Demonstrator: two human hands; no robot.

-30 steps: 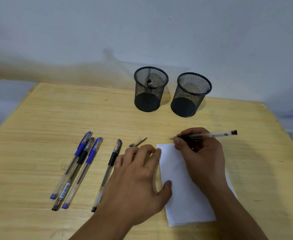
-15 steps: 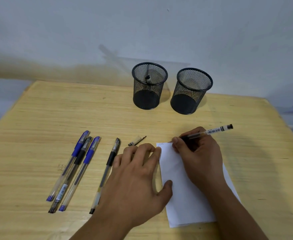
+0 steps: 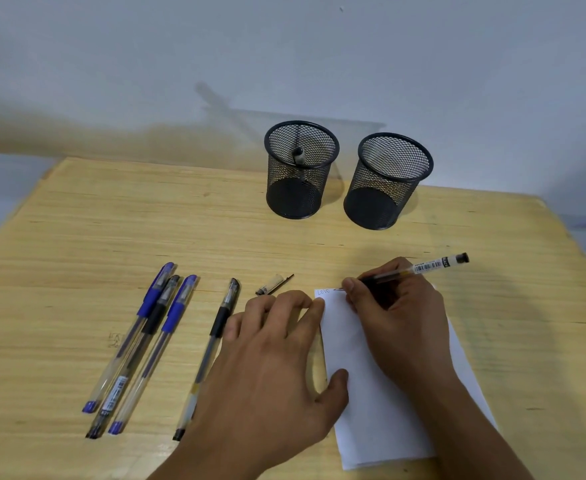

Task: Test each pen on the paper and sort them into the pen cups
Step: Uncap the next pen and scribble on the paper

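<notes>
My right hand (image 3: 397, 317) grips a clear black-ink pen (image 3: 423, 268), its tip touching the top of the white paper (image 3: 385, 414) next to small writing. My left hand (image 3: 271, 362) lies flat, fingers spread, pinning the paper's left edge. Its pen cap (image 3: 273, 284) lies just beyond my left fingers. Three capped pens lie to the left: a blue one (image 3: 135, 327), a black one (image 3: 139, 351) and another blue one (image 3: 160, 344). A fourth, black pen (image 3: 215, 334) lies beside my left hand. Two black mesh cups stand at the back: the left cup (image 3: 300, 171) holds one pen, the right cup (image 3: 387, 181) looks empty.
Everything sits on a light wooden table (image 3: 77, 237) pushed against a pale wall. The table's far left corner (image 3: 59, 161) and right edge (image 3: 575, 244) are in view.
My right hand has lowered the pen so its tip now meets the top of the paper. The view has shifted slightly. The left hand stays put.
</notes>
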